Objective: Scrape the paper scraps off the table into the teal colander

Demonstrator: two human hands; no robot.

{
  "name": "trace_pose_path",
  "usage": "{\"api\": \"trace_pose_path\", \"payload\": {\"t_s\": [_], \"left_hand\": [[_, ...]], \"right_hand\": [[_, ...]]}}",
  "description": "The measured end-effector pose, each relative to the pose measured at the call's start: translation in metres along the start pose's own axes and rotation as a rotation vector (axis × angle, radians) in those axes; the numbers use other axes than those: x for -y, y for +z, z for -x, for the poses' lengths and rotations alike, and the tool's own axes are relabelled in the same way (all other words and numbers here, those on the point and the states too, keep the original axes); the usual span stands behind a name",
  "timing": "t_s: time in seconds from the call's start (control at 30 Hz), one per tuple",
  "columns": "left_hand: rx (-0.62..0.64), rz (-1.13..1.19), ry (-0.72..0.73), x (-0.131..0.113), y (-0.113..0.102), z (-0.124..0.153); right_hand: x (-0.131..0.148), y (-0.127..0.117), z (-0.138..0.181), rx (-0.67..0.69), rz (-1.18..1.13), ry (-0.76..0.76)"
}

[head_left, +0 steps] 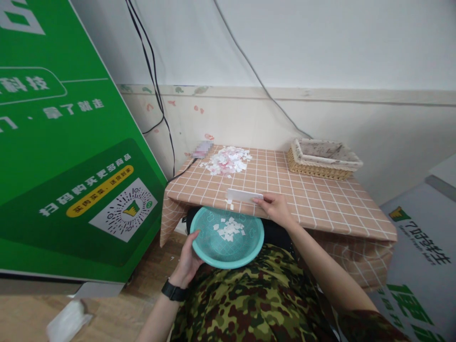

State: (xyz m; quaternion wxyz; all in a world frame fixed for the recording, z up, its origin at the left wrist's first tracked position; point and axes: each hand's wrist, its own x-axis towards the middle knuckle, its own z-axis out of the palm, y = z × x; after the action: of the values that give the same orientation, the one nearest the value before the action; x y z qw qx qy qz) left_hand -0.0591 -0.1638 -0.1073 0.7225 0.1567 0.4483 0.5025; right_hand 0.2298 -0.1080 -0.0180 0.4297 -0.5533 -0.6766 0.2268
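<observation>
My left hand [187, 262] grips the near left rim of a teal plastic basin [213, 249], held just below the front edge of a small table [313, 199] with a checked cloth. Small white paper scraps [229, 229] lie inside the basin. My right hand [273, 208] holds a flat white card [244, 195] upright on the table's front edge, right above the basin. A pile of white and pink paper scraps [228, 160] lies at the back of the table.
A wicker basket [322, 159] with a cloth lining stands at the back right of the table. A large green sign [64, 142] leans on the left. A blurred small object [202, 148] and black cables [156, 95] sit near the wall. My lap wears camouflage cloth [256, 299].
</observation>
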Motion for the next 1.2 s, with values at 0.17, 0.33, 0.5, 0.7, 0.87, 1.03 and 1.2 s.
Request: {"api": "trace_pose_path", "payload": {"t_s": [0.17,0.33,0.5,0.7,0.87,1.03,1.2], "left_hand": [[-0.007,0.009,-0.018,-0.001,0.003,0.002],[0.007,0.006,0.002,0.0,0.003,0.002],[-0.032,0.008,-0.02,0.0,0.002,0.002],[-0.017,0.016,-0.012,0.0,0.003,0.005],[-0.055,0.049,-0.019,-0.001,0.003,0.004],[-0.031,0.009,0.0,0.0,0.001,0.003],[-0.037,0.016,-0.024,0.001,0.001,0.003]], "right_hand": [[0.004,-0.002,0.007,0.125,-0.079,0.017],[-0.008,-0.009,-0.011,-0.006,-0.174,0.047],[-0.013,-0.017,-0.062,-0.137,-0.063,-0.008],[-0.002,-0.008,-0.114,-0.074,0.232,-0.193],[0.005,0.003,-0.129,-0.078,0.467,-0.19],[0.005,-0.003,-0.131,-0.047,0.47,-0.207],[0.007,-0.008,-0.127,-0.112,0.468,-0.162]]}}
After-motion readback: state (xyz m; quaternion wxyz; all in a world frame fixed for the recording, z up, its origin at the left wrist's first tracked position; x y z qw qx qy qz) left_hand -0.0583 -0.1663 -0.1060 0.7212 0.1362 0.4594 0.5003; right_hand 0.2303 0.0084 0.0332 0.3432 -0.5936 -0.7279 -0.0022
